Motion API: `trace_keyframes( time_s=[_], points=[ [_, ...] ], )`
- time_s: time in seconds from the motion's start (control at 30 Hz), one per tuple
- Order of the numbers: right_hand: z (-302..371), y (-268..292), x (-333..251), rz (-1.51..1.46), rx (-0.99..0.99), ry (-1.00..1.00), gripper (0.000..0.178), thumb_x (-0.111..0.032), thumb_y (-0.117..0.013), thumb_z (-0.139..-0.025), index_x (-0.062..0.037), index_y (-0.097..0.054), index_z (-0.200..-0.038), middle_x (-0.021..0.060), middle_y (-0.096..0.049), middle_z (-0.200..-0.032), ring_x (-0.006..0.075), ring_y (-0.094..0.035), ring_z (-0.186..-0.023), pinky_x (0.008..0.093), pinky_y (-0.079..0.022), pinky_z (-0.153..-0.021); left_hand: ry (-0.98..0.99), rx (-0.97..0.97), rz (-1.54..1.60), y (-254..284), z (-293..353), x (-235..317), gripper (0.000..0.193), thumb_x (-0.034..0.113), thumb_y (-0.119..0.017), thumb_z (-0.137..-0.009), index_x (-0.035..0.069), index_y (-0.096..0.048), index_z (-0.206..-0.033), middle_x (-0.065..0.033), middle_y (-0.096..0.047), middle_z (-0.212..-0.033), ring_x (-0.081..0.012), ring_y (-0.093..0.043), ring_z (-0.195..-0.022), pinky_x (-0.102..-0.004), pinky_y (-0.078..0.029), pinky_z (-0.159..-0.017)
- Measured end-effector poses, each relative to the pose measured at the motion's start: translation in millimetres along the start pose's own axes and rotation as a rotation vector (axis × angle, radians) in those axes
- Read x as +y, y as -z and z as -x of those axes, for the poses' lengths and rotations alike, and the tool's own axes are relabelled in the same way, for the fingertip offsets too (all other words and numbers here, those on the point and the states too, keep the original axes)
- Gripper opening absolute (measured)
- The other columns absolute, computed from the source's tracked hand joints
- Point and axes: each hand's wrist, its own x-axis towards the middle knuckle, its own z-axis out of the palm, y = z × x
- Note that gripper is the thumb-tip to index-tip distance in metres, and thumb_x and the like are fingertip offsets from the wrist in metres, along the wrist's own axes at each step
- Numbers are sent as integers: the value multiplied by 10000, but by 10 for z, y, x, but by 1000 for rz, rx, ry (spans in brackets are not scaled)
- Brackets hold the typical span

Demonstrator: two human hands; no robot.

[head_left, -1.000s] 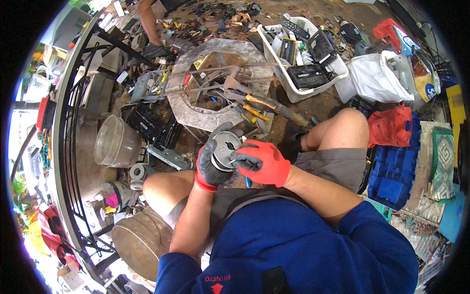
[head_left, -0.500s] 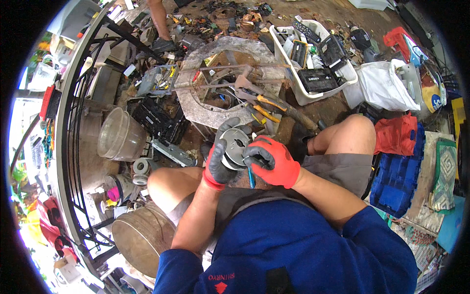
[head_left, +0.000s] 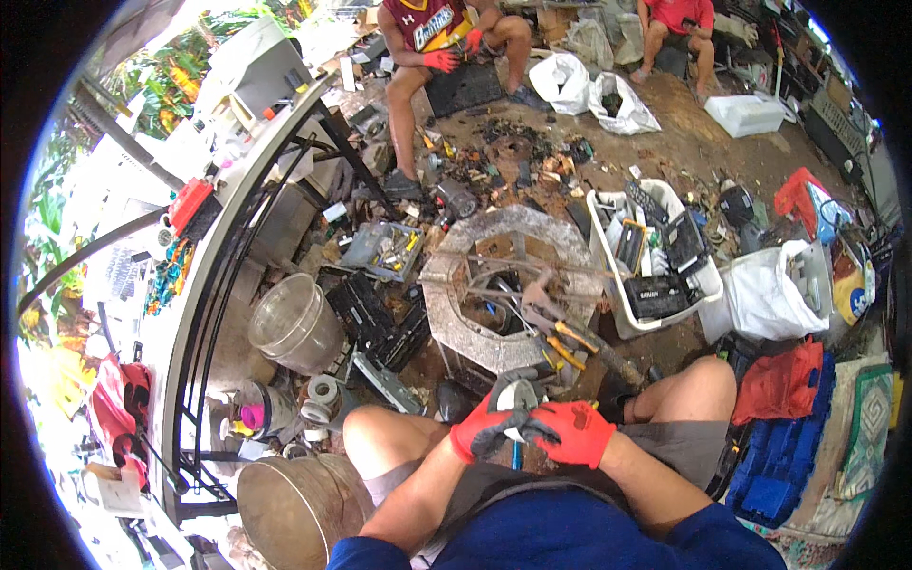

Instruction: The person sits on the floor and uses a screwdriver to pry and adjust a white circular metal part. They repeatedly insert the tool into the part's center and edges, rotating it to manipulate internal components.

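Note:
In front of my lap, both hands wear red gloves with dark grey palms and fingers. My left hand [head_left: 478,432] is closed around a round, pale grey, spool-like part [head_left: 517,396], now tilted so that its narrow side shows. On the part's lower right edge, the bent fingers of my right hand [head_left: 573,433] press close; their tips are partly hidden. A thin blue rod [head_left: 517,457] shows just below the hands. Beyond them stands a worn eight-sided frame [head_left: 445,309] with an open middle. A hammer [head_left: 539,302] and orange-handled pliers [head_left: 568,350] lie on its right side.
A white bin [head_left: 711,288] of electronic scraps stands right of the frame. Left are a clear bucket [head_left: 294,328], a metal bucket [head_left: 290,499] and a black-legged table [head_left: 242,223]. Two other people sit farther back, one in red gloves [head_left: 441,61]. Scraps litter the ground.
The view has tilted up, bringing the seated people into sight. The spool-like part has turned from face-on to nearly edge-on, and my right hand has closed in on it.

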Motion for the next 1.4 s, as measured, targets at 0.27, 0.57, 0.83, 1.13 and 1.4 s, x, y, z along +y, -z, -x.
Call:
trace_keyframes(
  time_s=[0.27,0.57,0.83,1.13,1.4],
  points=[
    [83,27,-101,-132,0,66,364,-244,-706,-845,-48,-628,-1142,159,-686,-1020,391,-675,-898,469,-551,-747,-38,-142,-388,130,40,7,949,169,-844,-782,83,-276,-1537,-137,-481,-1439,-241,-515,-1289,-401,-426,-1090],
    [89,91,-48,-482,68,11,237,-87,-692,-838,-24,-667,-1066,194,-699,-954,394,-686,-903,424,-543,-769,163,-95,-51,-69,102,121,755,212,-789,-802,41,-426,-1441,-87,-609,-1260,-202,-606,-1143,-367,-513,-966],
    [-18,32,40,-498,120,-150,197,-94,-666,-889,-12,-654,-1067,164,-701,-967,308,-693,-904,392,-532,-813,30,-8,19,137,60,-50,605,285,-762,-830,64,-496,-1326,-127,-625,-1199,-245,-627,-1092,-386,-537,-898],
    [88,-369,160,-1673,188,-905,325,-477,-590,-1002,-161,-667,-1002,-12,-587,-746,83,-464,-567,260,-352,-503,-357,55,273,-101,252,504,895,282,-818,-731,152,-388,-1506,-164,-522,-1411,-414,-519,-1295,-527,-483,-1058],
    [542,-650,-51,-1204,-142,-633,374,-128,-597,-991,-56,-539,-1354,56,-687,-992,153,-647,-948,321,-506,-894,-415,-48,300,-193,349,631,1102,310,-873,-667,133,-278,-1577,-183,-465,-1475,-417,-506,-1321,-545,-496,-1045]
  ],
)
